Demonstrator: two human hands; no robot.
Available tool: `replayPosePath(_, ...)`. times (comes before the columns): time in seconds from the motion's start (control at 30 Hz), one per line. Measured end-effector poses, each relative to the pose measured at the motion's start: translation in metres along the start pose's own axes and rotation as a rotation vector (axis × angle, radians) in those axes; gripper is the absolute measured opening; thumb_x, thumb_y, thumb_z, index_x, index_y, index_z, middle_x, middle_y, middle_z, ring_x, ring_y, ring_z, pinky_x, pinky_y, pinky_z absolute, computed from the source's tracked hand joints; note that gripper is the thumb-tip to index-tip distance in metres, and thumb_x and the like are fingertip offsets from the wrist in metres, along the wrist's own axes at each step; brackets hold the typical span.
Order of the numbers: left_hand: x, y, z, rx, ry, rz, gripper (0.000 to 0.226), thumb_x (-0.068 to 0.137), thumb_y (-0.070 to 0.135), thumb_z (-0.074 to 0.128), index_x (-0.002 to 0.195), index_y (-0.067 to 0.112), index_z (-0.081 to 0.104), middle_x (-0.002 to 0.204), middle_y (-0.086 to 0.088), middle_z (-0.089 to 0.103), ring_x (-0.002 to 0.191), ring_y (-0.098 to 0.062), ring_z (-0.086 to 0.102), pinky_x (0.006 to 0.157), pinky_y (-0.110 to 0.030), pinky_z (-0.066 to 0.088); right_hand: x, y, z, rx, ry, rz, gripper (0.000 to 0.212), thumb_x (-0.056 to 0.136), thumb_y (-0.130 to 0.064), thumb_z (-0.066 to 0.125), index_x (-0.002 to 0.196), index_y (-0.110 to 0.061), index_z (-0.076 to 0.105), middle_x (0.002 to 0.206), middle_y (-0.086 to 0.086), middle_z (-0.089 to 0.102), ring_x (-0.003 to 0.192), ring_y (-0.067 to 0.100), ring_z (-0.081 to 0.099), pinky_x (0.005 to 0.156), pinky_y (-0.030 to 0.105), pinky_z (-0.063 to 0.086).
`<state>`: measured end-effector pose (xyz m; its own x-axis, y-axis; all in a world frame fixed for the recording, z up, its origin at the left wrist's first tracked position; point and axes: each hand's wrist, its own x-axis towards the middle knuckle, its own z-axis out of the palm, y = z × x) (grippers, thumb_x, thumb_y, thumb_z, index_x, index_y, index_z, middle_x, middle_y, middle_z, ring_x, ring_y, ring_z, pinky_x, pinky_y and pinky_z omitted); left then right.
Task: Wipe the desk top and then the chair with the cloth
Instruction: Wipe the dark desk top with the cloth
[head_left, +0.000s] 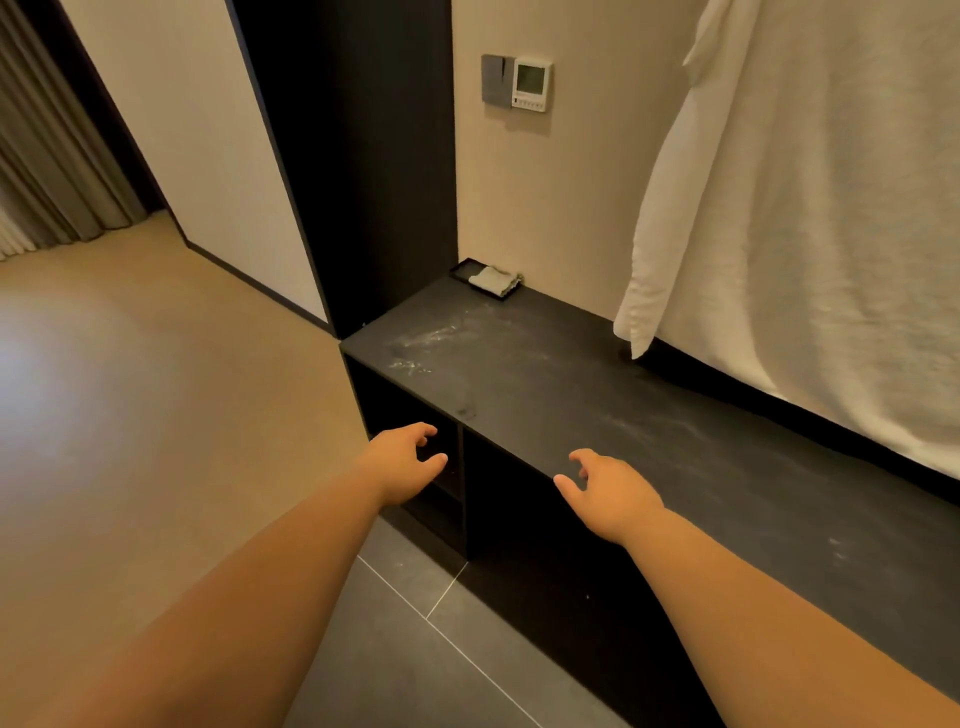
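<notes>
A: Left hand (402, 462) and right hand (608, 493) hover, fingers loose, holding nothing.
B: Wiping hasn't started, I'd say. Dusty desk top (545, 384), cloth (493, 280) far back in its tray (461, 270). A long reach next.

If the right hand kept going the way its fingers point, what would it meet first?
Likely the dusty desk top, with the cloth farther back; how high the right hand hovers is unclear.
</notes>
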<state>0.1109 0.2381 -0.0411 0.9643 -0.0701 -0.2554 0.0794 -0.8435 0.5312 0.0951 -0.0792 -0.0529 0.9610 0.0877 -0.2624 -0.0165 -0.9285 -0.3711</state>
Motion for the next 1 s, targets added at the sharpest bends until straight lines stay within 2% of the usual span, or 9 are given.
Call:
replayPosePath(0.2,0.053,-0.055,-0.038,0.035,-0.023,-0.010,0.061,0.102,0.050,0.059,0.157,0.027,0.044,0.150,-0.001,0.057,0.131,-0.023,0.060,0.108,-0.036,0.049,0.064,-0.063,0.013,-0.004,-0.041,-0.007,0.057,0.101,-0.060,0.045,0.147,-0.028,0.046,0.131,-0.002,0.061,0.113,0.019,0.061,0.094,0.037,0.054)
replayPosePath(0.43,0.102,-0.088,-0.062,0.048,-0.045,-0.001,0.059,0.103,0.049,0.058,0.156,0.026,0.046,0.148,-0.001,0.058,0.126,-0.021,0.062,0.104,-0.034,0.050,0.124,-0.106,0.026,-0.017,-0.063,-0.008,0.054,0.101,-0.058,0.045,0.145,-0.027,0.048,0.127,-0.001,0.063,0.108,0.019,0.063,0.090,0.037,0.056)
replayPosePath(0.8,0.216,-0.100,-0.084,0.103,-0.089,-0.025,0.055,0.103,0.048,0.056,0.152,0.023,0.051,0.145,-0.003,0.060,0.127,-0.023,0.061,0.106,-0.036,0.049,0.255,-0.112,0.017,-0.047,-0.063,-0.039,0.053,0.102,-0.057,0.044,0.143,-0.024,0.050,0.123,0.000,0.064,0.103,0.019,0.063,0.088,0.038,0.056)
replayPosePath(1.0,0.289,-0.093,-0.109,0.289,-0.168,-0.001,0.057,0.102,0.048,0.058,0.153,0.026,0.049,0.147,-0.003,0.060,0.132,-0.023,0.059,0.111,-0.040,0.049,0.345,-0.120,0.003,-0.013,-0.091,-0.036,0.053,0.102,-0.056,0.045,0.144,-0.024,0.050,0.125,0.001,0.064,0.106,0.020,0.062,0.088,0.038,0.055)
